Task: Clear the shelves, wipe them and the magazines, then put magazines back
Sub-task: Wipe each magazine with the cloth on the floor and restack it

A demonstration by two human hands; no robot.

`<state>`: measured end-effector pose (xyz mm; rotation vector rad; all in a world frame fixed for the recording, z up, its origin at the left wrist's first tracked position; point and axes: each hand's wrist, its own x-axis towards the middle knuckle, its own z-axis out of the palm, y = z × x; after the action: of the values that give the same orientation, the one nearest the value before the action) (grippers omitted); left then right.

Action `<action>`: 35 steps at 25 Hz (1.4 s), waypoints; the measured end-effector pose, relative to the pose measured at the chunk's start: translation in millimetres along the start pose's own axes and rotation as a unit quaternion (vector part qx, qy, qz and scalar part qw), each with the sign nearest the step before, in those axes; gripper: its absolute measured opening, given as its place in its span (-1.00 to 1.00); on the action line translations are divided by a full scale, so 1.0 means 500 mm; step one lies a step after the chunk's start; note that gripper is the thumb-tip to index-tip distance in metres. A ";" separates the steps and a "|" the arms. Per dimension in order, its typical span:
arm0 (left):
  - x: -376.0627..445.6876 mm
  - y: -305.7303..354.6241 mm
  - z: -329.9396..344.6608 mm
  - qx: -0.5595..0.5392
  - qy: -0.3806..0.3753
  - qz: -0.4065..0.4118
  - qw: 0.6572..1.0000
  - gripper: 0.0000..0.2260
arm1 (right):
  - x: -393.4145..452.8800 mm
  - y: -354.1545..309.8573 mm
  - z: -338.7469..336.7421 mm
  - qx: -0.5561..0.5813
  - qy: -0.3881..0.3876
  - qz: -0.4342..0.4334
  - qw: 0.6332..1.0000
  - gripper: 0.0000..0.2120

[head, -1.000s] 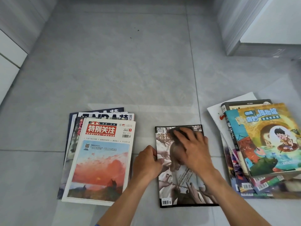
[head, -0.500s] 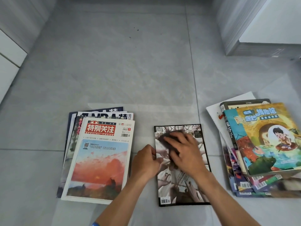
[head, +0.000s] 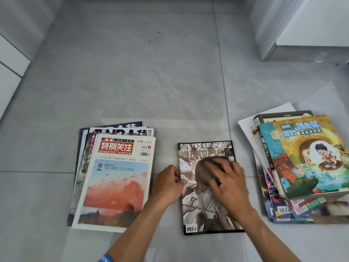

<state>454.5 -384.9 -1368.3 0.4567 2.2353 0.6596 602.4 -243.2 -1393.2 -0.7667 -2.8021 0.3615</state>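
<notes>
Magazine (head: 207, 205) pinned by left hand (head: 168, 183); right hand's (head: 226, 182) cloth (head: 211, 161) slid rightward.

The person is showing two bare, sleeveless forearms and is wearing a blue wristband (head: 106, 258) with white lettering, seemingly cut off at 6 o'clock.

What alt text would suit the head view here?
A person's right hand presses a dark cloth on a single magazine lying on a grey tiled floor, while the left hand pins its left edge. Magazine stacks lie on either side.
</notes>
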 end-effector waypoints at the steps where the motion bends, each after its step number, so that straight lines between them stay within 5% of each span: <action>1: 0.001 -0.002 0.000 -0.001 -0.005 0.000 1.000 -0.85 | -0.007 0.022 -0.010 -0.008 0.014 0.064 0.998 -0.55; 4: -0.001 -0.002 0.001 0.012 -0.005 0.001 1.000 -0.89 | -0.004 -0.034 0.007 -0.017 0.040 0.187 0.981 -0.52; 7: -0.003 0.006 -0.004 0.018 -0.006 -0.001 1.000 -0.92 | 0.008 -0.140 0.040 0.056 0.005 0.064 0.996 -0.52; 11: -0.003 0.001 -0.005 0.008 -0.008 -0.001 1.000 -0.92 | -0.007 -0.058 0.018 0.079 -0.029 -0.043 0.996 -0.54; 16: 0.001 -0.005 0.001 -0.002 0.007 -0.007 1.000 -0.94 | -0.015 -0.042 -0.002 0.012 0.044 0.176 0.983 -0.52; 19: -0.001 -0.002 0.000 -0.002 0.006 -0.007 1.000 -0.91 | -0.012 -0.148 0.029 0.086 -0.011 0.051 0.995 -0.56; 22: 0.000 -0.002 -0.003 -0.004 0.003 0.003 1.000 -0.90 | -0.018 -0.083 0.012 0.136 -0.051 -0.044 0.988 -0.56; 26: -0.003 -0.005 0.002 -0.006 0.016 0.008 1.000 -0.94 | -0.055 0.036 -0.021 0.064 0.037 0.112 0.991 -0.59; 29: -0.001 -0.001 0.001 -0.006 0.010 0.004 1.000 -0.92 | -0.053 -0.062 0.003 0.032 0.066 0.212 0.974 -0.59; 33: 0.003 0.001 -0.007 -0.026 0.002 -0.015 1.000 -0.86 | -0.081 -0.139 0.014 0.106 -0.010 0.008 0.994 -0.55; 35: 0.003 0.000 -0.004 -0.023 0.003 -0.014 1.000 -0.88 | -0.106 -0.062 -0.002 0.100 -0.008 0.013 0.995 -0.57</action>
<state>452.1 -385.0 -1367.8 0.4002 2.2235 0.6970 632.8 -296.6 -1390.8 -0.7581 -2.7191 0.6453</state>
